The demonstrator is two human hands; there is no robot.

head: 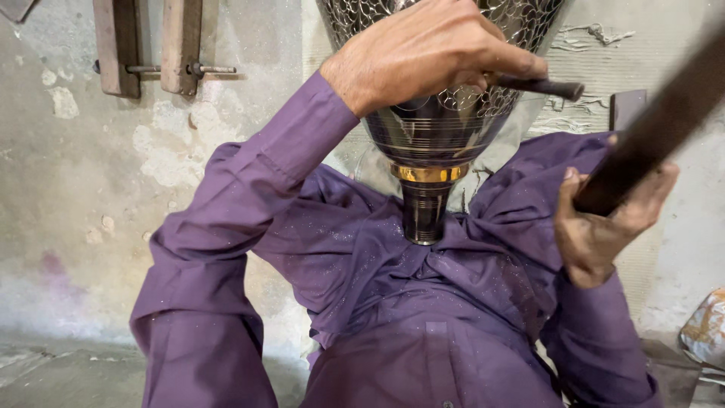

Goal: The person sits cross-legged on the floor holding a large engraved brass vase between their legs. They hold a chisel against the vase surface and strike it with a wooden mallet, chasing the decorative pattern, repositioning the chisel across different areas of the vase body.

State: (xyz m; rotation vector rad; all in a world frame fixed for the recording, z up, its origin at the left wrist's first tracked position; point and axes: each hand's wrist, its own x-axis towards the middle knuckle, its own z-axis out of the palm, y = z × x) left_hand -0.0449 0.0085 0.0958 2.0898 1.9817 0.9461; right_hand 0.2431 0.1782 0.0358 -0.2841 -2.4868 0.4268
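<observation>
A shiny conical metal vessel with engraved scale-like patterns, a brass band and a dark narrow neck rests with its neck against my purple shirt. My left hand lies over the vessel's upper side. Its fingers are closed on a thin dark rod-like tool that points to the right. At the right, beside the vessel and apart from it, my right hand grips a thick dark wooden handle. This handle runs up out of the top right corner, so its head is hidden.
A rough, patchy plaster wall fills the background. Two wooden blocks joined by a metal bolt hang on it at the upper left. A crumpled wrapped object lies at the lower right edge. A concrete floor shows at the lower left.
</observation>
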